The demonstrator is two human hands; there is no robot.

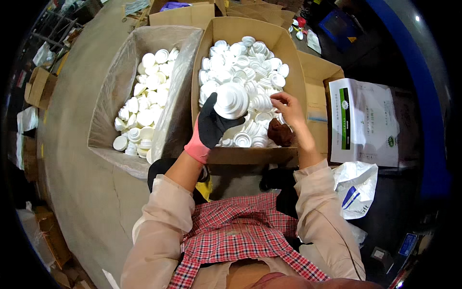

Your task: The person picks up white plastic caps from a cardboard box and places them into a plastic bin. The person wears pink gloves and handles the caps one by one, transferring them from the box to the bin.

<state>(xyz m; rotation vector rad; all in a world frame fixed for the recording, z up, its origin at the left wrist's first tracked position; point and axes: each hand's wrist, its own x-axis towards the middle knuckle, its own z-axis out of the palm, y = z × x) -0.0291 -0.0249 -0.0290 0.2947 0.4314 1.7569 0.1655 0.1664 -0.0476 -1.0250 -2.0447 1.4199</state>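
Observation:
My left hand, in a black and pink work glove, holds a round white stepped plastic part above a cardboard box. Many similar white round parts lie heaped in that box. My right hand is bare and bent over the heap's right side; whether its fingertips touch a part I cannot tell. A dark reddish-brown crumpled thing lies below it at the box's near right corner. To the left, a box lined with clear plastic film holds more white round parts.
An open carton stands at the right, beside a printed white sack. A white plastic bag lies nearer to me. Further cartons stand behind the boxes. Cardboard boxes line the left side of the concrete floor.

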